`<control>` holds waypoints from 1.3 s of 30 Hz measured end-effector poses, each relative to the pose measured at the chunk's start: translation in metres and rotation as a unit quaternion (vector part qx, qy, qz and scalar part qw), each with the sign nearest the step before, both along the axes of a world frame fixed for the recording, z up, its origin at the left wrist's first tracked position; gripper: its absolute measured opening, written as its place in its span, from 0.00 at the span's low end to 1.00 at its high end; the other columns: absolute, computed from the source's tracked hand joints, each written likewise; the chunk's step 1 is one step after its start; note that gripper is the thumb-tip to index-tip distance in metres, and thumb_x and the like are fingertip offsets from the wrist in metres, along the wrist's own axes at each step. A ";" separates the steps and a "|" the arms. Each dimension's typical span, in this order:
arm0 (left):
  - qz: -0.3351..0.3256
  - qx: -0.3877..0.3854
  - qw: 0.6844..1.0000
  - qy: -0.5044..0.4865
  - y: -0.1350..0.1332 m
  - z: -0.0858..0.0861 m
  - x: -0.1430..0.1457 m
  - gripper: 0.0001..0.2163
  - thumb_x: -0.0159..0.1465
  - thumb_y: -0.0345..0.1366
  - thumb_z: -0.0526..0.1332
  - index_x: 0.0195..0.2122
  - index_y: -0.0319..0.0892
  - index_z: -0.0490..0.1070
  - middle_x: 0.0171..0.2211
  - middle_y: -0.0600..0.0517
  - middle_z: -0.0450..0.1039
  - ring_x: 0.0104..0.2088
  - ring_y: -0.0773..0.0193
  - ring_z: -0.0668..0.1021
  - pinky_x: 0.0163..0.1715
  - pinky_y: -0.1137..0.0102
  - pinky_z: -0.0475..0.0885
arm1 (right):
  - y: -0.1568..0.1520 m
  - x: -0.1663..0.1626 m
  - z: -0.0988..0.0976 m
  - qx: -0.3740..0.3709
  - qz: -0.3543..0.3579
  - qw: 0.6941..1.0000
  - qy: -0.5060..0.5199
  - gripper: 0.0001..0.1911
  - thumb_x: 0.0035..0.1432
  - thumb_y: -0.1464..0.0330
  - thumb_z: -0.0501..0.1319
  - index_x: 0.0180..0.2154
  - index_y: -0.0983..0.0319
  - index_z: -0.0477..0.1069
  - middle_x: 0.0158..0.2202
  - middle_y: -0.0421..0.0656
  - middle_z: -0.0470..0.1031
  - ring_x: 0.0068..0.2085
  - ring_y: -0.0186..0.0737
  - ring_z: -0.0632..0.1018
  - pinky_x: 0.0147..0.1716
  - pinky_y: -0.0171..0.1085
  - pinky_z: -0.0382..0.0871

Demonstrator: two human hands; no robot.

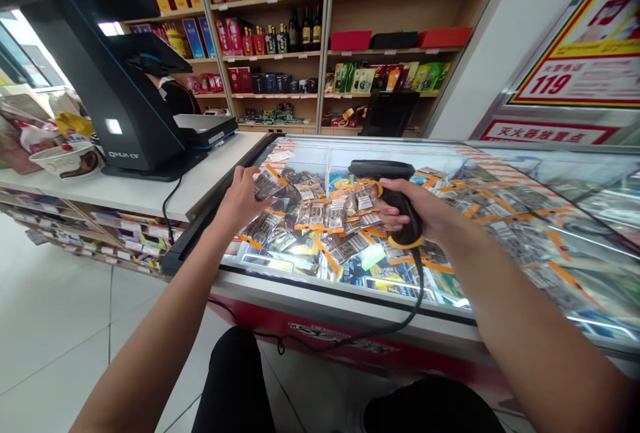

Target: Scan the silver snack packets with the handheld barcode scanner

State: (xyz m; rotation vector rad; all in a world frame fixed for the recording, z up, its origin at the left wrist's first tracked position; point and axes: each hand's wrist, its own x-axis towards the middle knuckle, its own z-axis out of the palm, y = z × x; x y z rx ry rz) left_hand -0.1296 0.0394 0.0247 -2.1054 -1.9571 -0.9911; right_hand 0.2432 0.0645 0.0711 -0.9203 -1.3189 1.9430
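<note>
My right hand [417, 209] is closed round the handle of a black barcode scanner [386, 179] with an orange trim, held over the glass lid of a chest freezer [350, 299]. The scanner's head points left. Its black cable hangs down over the freezer's front. My left hand [243, 198] pinches a small clear packet with an orange edge [267, 183] just above the glass. Many similar small packets [325, 216] lie spread on the lid between my two hands.
A white counter [150, 193] to the left carries a black till terminal [125, 106]. Shelves of boxes and bottles [280, 33] line the back wall. Small goods racks [100, 233] sit under the counter. White floor tiles lie below.
</note>
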 end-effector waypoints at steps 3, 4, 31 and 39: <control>0.007 0.087 0.993 -0.080 0.008 0.000 0.032 0.33 0.57 0.39 0.79 0.59 0.43 0.66 0.55 0.43 0.67 0.56 0.47 0.76 0.57 0.56 0.74 | -0.005 -0.002 0.000 0.005 0.050 0.998 -0.023 0.18 0.62 0.54 0.70 0.35 0.59 0.66 0.20 0.34 0.61 0.18 0.27 0.55 0.16 0.30 0.59; 0.006 0.107 0.989 -0.103 0.009 -0.002 0.040 0.33 0.57 0.38 0.79 0.60 0.43 0.66 0.54 0.43 0.67 0.56 0.47 0.76 0.57 0.56 0.74 | -0.006 -0.003 0.000 0.012 0.064 0.998 -0.027 0.18 0.62 0.54 0.69 0.36 0.59 0.67 0.20 0.34 0.62 0.17 0.27 0.55 0.16 0.30 0.58; -0.074 0.099 0.990 -0.067 0.003 -0.034 0.068 0.38 0.59 0.38 0.78 0.63 0.47 0.57 0.59 0.39 0.74 0.60 0.44 0.79 0.57 0.53 0.76 | -0.022 -0.043 -0.014 -0.105 0.054 0.987 0.107 0.19 0.62 0.55 0.71 0.33 0.61 0.67 0.18 0.31 0.59 0.16 0.24 0.54 0.16 0.25 0.58; -0.066 0.089 0.990 -0.088 0.001 -0.031 0.070 0.38 0.59 0.37 0.79 0.64 0.46 0.57 0.61 0.37 0.73 0.63 0.42 0.77 0.59 0.51 0.75 | -0.020 -0.044 -0.011 -0.201 0.047 0.964 0.169 0.19 0.63 0.58 0.70 0.34 0.60 0.63 0.19 0.28 0.52 0.15 0.23 0.53 0.14 0.23 0.56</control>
